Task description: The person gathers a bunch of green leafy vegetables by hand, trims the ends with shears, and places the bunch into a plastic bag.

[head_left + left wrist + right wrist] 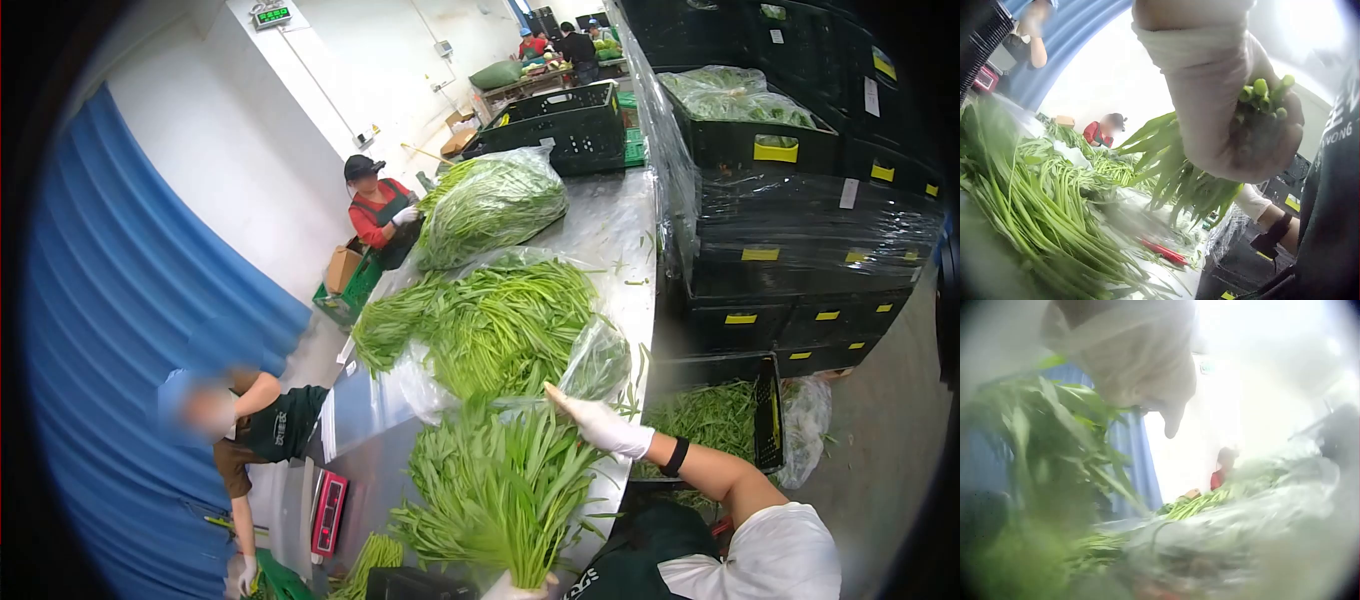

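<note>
A bunch of water spinach [505, 490] stands fanned out at the near end of the metal table. My gloved left hand [1241, 119] grips it round the stems; the cut ends poke out of the fist in the left wrist view, leaves hanging on the other side. In the head view only a bit of that hand shows at the bottom edge. My gloved right hand [605, 425] is beside the leaf tips, fingers extended and holding nothing. Just beyond lies a big heap of water spinach [510, 320] on clear plastic, with a clear bag [598, 358] by the right hand.
A full plastic bag of greens [495, 205] sits farther up the table [615, 220]. A red scale [328, 512] is at left, near a person in an apron [285, 425]. Another person [380, 210] works behind. Stacked black crates [800, 230] and a crate of loose leaves [768, 410] flank the right.
</note>
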`<action>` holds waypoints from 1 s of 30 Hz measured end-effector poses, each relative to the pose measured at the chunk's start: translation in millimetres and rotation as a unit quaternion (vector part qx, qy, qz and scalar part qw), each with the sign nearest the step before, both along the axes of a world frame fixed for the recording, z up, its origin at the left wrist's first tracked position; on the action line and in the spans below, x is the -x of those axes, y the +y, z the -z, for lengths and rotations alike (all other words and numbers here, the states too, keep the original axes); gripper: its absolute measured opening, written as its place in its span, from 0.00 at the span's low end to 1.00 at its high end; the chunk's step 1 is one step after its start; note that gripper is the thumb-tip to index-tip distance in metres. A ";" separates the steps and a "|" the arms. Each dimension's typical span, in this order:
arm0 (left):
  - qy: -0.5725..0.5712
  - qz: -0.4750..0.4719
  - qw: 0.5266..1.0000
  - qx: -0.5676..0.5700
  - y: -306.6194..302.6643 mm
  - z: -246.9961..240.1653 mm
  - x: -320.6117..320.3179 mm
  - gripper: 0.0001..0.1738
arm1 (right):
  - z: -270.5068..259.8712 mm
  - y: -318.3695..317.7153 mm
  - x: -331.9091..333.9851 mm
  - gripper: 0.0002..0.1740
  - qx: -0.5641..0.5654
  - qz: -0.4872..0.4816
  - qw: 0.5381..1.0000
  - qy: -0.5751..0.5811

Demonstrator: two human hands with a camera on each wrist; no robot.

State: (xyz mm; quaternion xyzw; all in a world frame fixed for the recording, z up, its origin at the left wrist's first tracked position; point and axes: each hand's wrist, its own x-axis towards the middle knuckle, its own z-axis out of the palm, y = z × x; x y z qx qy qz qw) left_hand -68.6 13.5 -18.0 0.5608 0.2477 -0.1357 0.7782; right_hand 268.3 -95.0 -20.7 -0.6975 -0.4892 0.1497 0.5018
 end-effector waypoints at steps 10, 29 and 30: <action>-0.194 -0.087 0.962 0.171 3.7 16.6 -15.4 0.11 | 32.8 -58.3 -93.7 0.28 0.249 0.251 0.874 -0.333; -0.080 -0.210 0.974 -0.030 -7.2 64.9 -42.5 0.12 | -30.7 68.9 175.4 0.16 0.182 -0.106 0.842 0.497; -0.083 -0.238 0.967 -0.036 -8.8 53.6 -37.8 0.12 | -20.2 77.6 176.1 0.15 0.148 -0.120 0.842 0.504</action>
